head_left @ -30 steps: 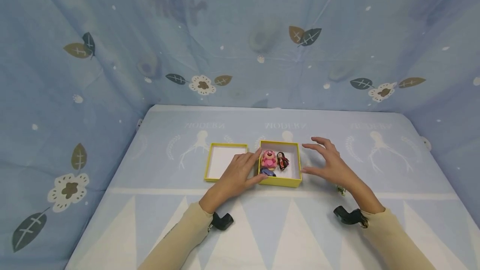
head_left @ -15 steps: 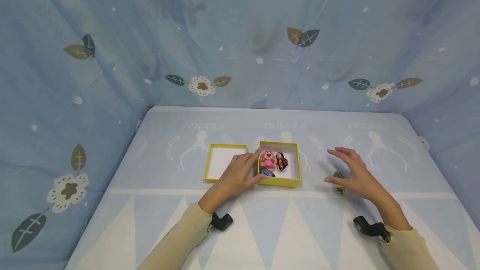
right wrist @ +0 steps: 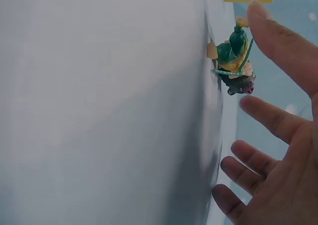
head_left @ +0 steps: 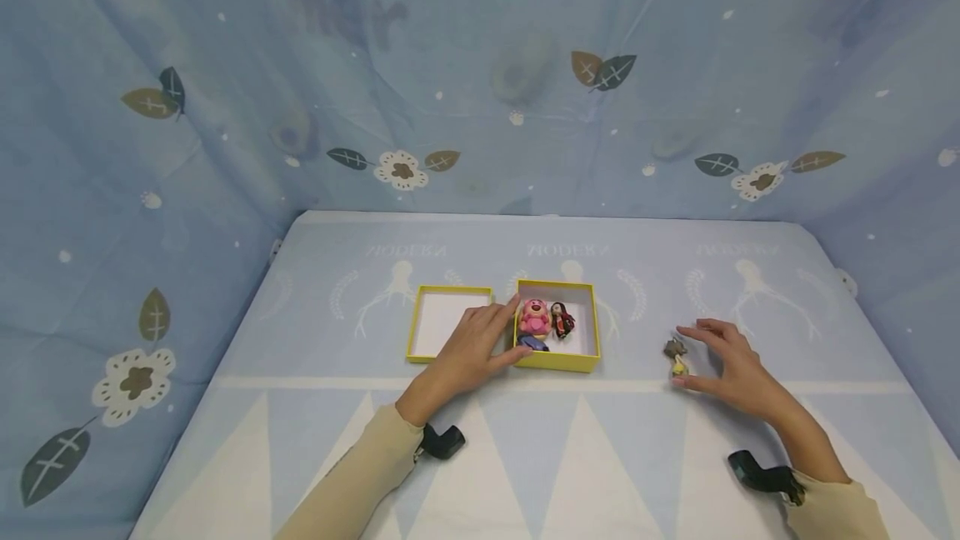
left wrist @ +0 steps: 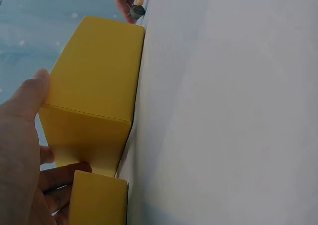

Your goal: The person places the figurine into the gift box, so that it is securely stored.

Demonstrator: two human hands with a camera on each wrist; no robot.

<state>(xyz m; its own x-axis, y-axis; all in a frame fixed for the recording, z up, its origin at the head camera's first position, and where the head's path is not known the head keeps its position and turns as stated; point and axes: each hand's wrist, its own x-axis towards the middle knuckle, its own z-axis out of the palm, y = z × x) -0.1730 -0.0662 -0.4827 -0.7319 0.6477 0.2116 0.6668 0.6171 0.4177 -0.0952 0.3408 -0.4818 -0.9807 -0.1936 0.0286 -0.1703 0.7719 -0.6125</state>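
Note:
A yellow box (head_left: 558, 362), white inside, holds a pink bear figure (head_left: 536, 318), a dark-haired red figure (head_left: 562, 321) and a blue item (head_left: 533, 343). My left hand (head_left: 466, 354) rests at its left side, fingers fairly straight along the wall and thumb on the near rim. In the left wrist view the thumb touches the box (left wrist: 92, 66). A small grey, yellow and green figurine (head_left: 677, 357) is on the table right of the box. My right hand (head_left: 738, 373) is beside it, thumb and fingers spread; the right wrist view shows the figurine (right wrist: 233, 56) between thumb and index finger, not gripped.
The shallow yellow-edged lid (head_left: 442, 323) lies left of the box, partly behind my left hand. A patterned cloth covers the table (head_left: 480, 473), and a blue floral curtain (head_left: 480, 65) hangs behind and at the sides.
My right hand has moved from beside the box rightward and nearer to me, to the figurine, which now shows more fully. My left hand and the box have stayed in place.

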